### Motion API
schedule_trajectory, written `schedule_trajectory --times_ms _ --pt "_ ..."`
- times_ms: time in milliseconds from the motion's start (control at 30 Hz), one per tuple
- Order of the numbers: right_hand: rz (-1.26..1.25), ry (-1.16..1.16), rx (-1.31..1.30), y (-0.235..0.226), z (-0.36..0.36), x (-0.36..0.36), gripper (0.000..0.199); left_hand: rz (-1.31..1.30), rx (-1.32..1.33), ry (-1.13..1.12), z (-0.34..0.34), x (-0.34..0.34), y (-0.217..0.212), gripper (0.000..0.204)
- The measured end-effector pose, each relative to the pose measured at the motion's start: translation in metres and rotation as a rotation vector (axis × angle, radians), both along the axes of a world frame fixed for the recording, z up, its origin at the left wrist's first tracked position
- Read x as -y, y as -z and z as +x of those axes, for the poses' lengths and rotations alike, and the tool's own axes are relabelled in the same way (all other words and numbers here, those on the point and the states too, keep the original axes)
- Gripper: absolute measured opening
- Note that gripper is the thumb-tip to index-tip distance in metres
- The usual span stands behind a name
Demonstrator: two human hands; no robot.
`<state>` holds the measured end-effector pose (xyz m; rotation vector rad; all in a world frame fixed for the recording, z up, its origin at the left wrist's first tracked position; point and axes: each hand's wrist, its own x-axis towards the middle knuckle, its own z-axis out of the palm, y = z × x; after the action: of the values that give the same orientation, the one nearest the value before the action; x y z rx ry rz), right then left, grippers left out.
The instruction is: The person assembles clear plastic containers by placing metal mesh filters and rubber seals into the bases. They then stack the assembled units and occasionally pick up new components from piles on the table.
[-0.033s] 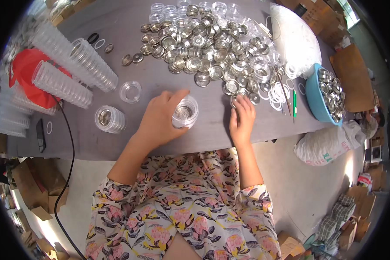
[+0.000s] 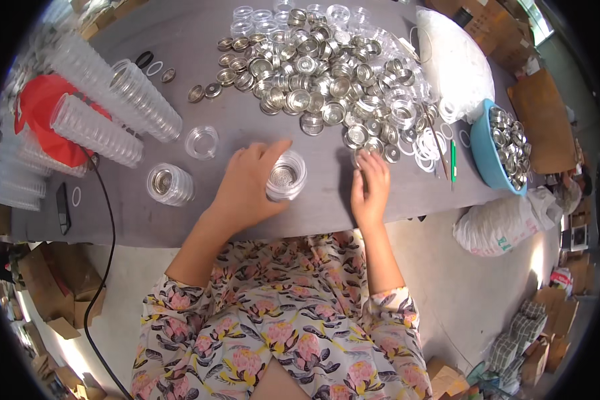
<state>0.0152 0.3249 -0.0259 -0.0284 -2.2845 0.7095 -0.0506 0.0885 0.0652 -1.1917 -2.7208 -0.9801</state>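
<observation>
My left hand (image 2: 243, 185) is curled round the left side of a short stack of clear plastic jars (image 2: 287, 175). A perforated silver disc shows inside the top jar. My right hand (image 2: 370, 190) reaches to the near edge of a heap of silver metal caps (image 2: 327, 80). Its fingers are stretched, the thumb stands apart, and the fingertips touch a cap they partly cover. Left of my left hand stands another small jar stack (image 2: 169, 184) with a silver disc inside. A single clear jar (image 2: 201, 142) sits beyond it.
Tall stacks of clear jars (image 2: 97, 130) and a red bag (image 2: 43, 120) crowd the left side. A black cable (image 2: 110, 227) hangs over the front edge. White rings (image 2: 428, 148), a green pen-like tool (image 2: 453, 160) and a blue basin (image 2: 485, 153) of caps lie at right.
My right hand has drawn slightly left and toward me. The left hand stays almost still round the jar stack.
</observation>
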Motion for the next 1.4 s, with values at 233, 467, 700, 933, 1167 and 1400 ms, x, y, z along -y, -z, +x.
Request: schedule_trajectory --times_ms 233,467,700,933,1167,1400 --pt "0.185 -0.406 0.136 -0.083 -0.004 0.064 0.025 0.427 0.349 -0.017 0.001 -0.002 0.039 0.083" --pt "-0.077 -0.493 0.163 -0.071 -0.006 0.059 0.044 0.221 -0.243 0.043 0.008 0.011 0.031 0.061" --pt "-0.594 -0.614 0.405 -0.023 -0.01 0.063 0.08 -0.062 -0.331 0.122 0.008 0.009 0.009 0.043" --pt "-0.703 -0.623 0.44 -0.014 -0.018 0.075 0.086 -0.094 -0.369 0.191 0.0 0.009 0.007 0.033" --pt "-0.643 -0.548 0.308 0.012 -0.019 0.08 0.086 -0.084 -0.293 0.18 0.002 0.005 0.0 0.028" --pt "-0.708 -0.572 0.223 0.006 -0.024 0.088 0.09 0.07 -0.208 0.242 -0.005 0.007 0.013 0.023"
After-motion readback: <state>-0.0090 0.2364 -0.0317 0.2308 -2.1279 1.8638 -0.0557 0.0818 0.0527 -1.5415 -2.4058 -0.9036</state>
